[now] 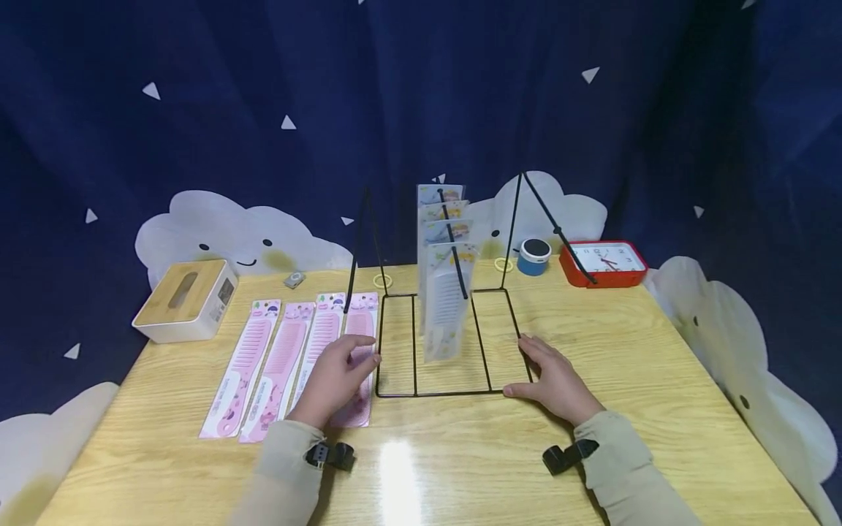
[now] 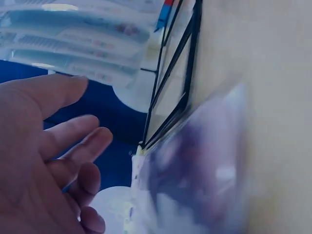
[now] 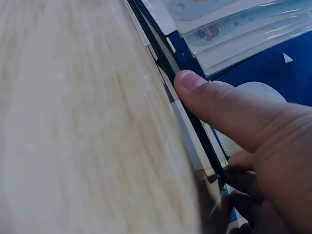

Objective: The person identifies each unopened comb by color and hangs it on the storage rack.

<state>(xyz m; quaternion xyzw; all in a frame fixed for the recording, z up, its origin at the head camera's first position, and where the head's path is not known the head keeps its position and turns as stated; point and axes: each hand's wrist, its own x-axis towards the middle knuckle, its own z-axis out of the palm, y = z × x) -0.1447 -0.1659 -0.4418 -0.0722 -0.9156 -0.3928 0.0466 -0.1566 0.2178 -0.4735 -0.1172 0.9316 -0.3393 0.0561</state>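
Note:
A black wire display rack [image 1: 452, 393] stands on the table. From its middle arm hang several clear-packed combs [image 1: 449, 303], one behind another. My right hand [image 1: 551, 378] is at the rack's front right corner, fingers along the side bar and thumb at the front bar. In the right wrist view the thumb [image 3: 219, 100] lies against the black bar [image 3: 207, 141]. To the rack's left, my left hand [image 1: 335, 376] hovers over pink packaged combs [image 1: 243, 369] laid side by side. Its fingers [image 2: 73, 134] are loosely bent, with nothing between them.
A tissue box [image 1: 187, 299] with a wooden lid sits at the back left, near a small grey gadget [image 1: 294, 280]. Behind the rack are yellow rings [image 1: 503, 264], a blue round speaker [image 1: 533, 257] and a red clock [image 1: 605, 264]. The rack's bare side arms [image 1: 555, 230] stick out toward me.

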